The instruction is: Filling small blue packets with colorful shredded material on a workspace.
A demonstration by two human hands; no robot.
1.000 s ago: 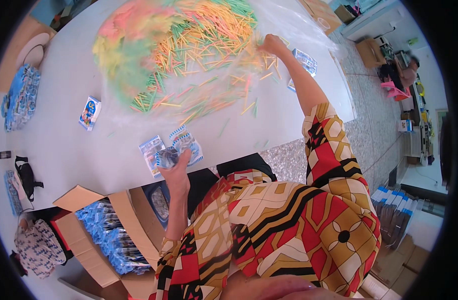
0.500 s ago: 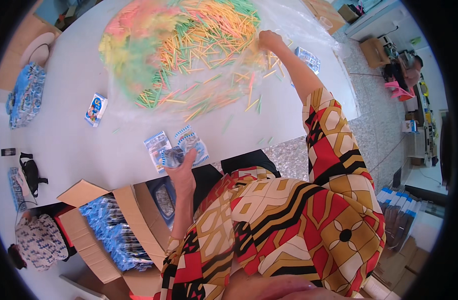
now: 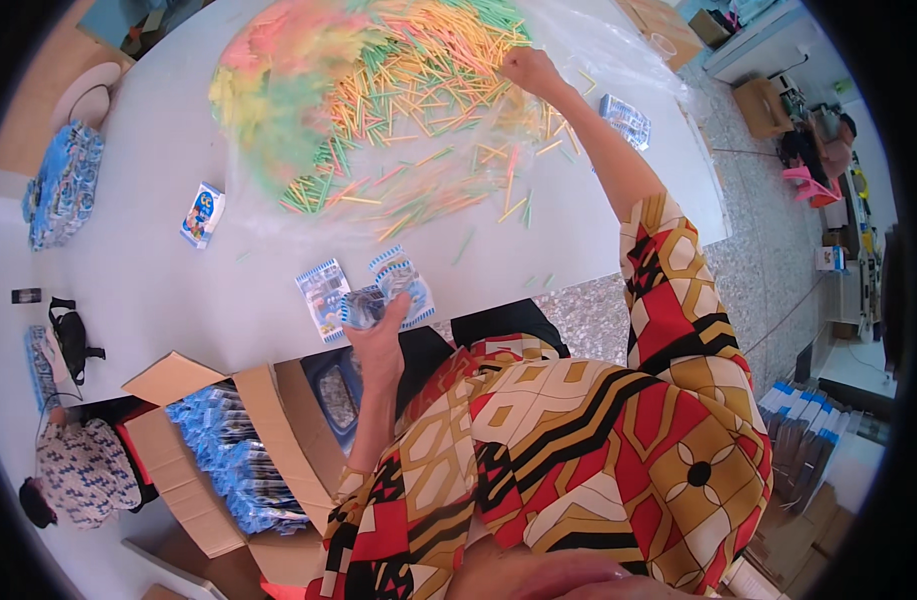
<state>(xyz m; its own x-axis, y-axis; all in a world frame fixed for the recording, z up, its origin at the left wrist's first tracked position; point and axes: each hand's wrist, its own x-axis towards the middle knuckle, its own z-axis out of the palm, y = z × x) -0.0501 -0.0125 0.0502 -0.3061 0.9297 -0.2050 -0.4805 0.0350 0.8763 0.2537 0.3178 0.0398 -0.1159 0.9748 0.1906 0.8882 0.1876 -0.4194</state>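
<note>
A large heap of thin pink, yellow and green sticks (image 3: 428,80) lies on a clear plastic sheet (image 3: 568,40) at the far side of the table. My right hand (image 3: 533,72), fingers curled closed, is at the heap's right edge; whatever it may hold is hidden. Near the front edge, my left hand (image 3: 378,335) grips a small blue-and-white packet (image 3: 362,305), its thumb on top. Another packet (image 3: 323,297) lies flat to its left, and a third packet (image 3: 403,278) lies just beyond the thumb.
An open cardboard box (image 3: 268,410) full of blue packets stands at the table's near left. A small blue-and-white carton (image 3: 202,214), a bundle of packets (image 3: 66,185) and a white-and-blue pack (image 3: 626,121) rest on the table. Another person (image 3: 83,470) is at lower left.
My right hand has moved left, further in over the edge of the stick heap. My left hand keeps its grip on the packet. The whole view has shifted slightly.
</note>
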